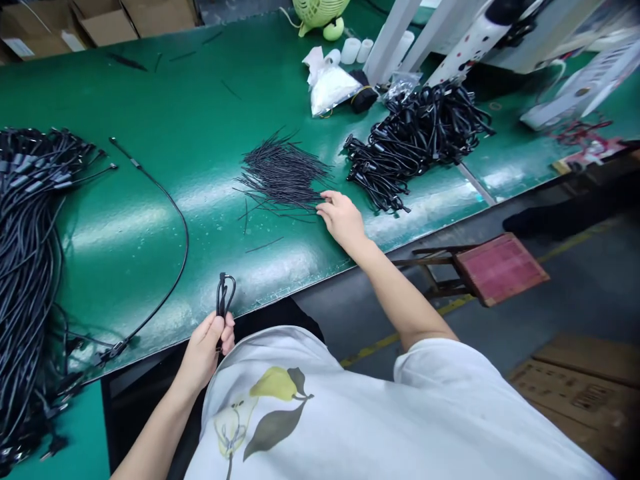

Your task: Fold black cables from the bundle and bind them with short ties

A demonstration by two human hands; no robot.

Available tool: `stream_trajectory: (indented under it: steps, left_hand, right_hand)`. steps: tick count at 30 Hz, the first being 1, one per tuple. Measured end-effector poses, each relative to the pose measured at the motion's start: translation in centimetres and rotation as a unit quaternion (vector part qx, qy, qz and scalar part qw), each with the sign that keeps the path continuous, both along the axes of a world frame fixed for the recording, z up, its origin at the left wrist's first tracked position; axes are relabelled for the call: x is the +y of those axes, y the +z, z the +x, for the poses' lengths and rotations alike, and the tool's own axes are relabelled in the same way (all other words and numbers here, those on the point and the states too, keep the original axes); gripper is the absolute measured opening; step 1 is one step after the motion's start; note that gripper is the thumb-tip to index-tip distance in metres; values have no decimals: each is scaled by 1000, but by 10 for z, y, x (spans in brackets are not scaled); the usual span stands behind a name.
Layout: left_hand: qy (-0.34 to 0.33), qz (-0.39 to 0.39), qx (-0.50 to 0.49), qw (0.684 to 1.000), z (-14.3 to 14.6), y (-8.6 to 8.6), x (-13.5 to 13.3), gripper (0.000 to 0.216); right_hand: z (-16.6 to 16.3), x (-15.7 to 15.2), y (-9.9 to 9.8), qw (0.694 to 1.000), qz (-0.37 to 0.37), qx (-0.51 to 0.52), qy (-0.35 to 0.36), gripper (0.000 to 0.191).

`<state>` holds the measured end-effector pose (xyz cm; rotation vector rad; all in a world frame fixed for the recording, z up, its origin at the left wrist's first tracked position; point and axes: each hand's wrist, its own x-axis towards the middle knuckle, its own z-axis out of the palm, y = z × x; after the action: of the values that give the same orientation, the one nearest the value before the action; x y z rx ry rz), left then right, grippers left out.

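Observation:
My left hand (pixel 209 343) is closed around a folded black cable (pixel 225 293), whose looped end and small plug stick up above the fist. At the table's front edge, it is held just before my body. My right hand (pixel 343 219) reaches to the right edge of a loose pile of thin black wire ties (pixel 285 172). Its thumb and fingers are bent and slightly apart at the tie ends; no tie is plainly seen between them. A single tie (pixel 264 245) lies in front of the pile.
Many long black cables (pixel 30 260) lie heaped at left, with one stretched-out cable (pixel 186 233) beside them. Bundled cables (pixel 415 137) are piled at right. Behind stand a white plastic bag (pixel 334 90) and a green fan (pixel 320 12). A red-seated stool (pixel 501 269) is on the floor.

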<state>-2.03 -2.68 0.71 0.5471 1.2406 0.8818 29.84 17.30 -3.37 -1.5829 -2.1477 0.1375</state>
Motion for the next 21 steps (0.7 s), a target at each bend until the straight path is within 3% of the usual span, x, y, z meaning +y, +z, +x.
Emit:
stream_trajectory:
  steps: [3, 6, 11, 14, 17, 21]
  left_hand:
    - [4, -4, -14, 1000, 6, 2, 3, 39]
    - [25, -5, -35, 999, 8, 3, 4, 37]
    - [27, 3, -55, 998, 11, 4, 4, 37]
    - [17, 15, -62, 998, 16, 7, 8, 37]
    - [23, 36, -74, 996, 24, 12, 12, 35]
    - [26, 73, -106, 991, 28, 16, 15, 46]
  right_hand:
    - [11, 13, -13, 995, -14, -90, 32, 29]
    - [6, 10, -10, 992, 15, -124, 23, 28]
    - [-7, 1, 10, 996, 51, -31, -73, 25]
    - [-21, -5, 22, 997, 23, 40, -65, 22]
    - [-49, -25, 31, 995, -9, 104, 4, 19]
    - [-101, -78, 37, 961, -94, 151, 214, 12]
